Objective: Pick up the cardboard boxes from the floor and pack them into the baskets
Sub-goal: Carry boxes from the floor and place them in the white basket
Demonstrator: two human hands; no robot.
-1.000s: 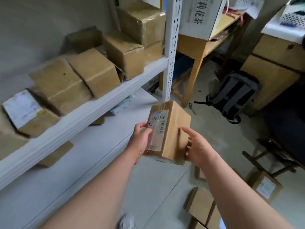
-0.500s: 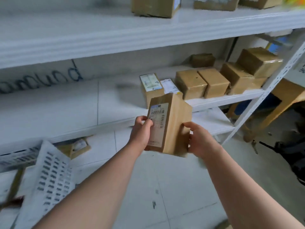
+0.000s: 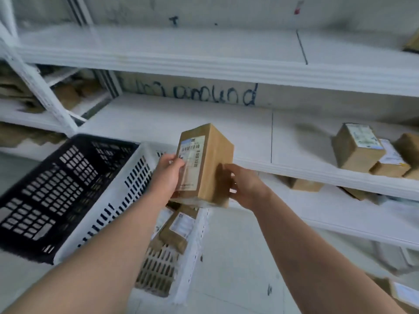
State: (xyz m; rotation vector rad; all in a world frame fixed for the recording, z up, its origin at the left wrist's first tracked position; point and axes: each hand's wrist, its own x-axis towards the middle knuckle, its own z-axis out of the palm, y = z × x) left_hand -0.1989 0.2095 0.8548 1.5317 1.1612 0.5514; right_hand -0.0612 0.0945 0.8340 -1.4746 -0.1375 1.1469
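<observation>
Swung leftward, the tall brown cardboard box (image 3: 215,159) now hangs above the white basket (image 3: 130,191) of slotted plastic, beside the black basket (image 3: 56,177). Left hand (image 3: 167,175) grips its barcode-labelled face, right hand (image 3: 246,186) its plain side.

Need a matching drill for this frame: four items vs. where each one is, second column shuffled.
Items
1. black basket
2. white basket
3. cardboard box
4. labelled box

Places
A. standing on the middle shelf, at right
B. gripped between left hand and right hand
C. furthest left, beside the other basket
D. below the hands, with parcels inside

Pairs: 1-C, 2-D, 3-B, 4-A
</observation>
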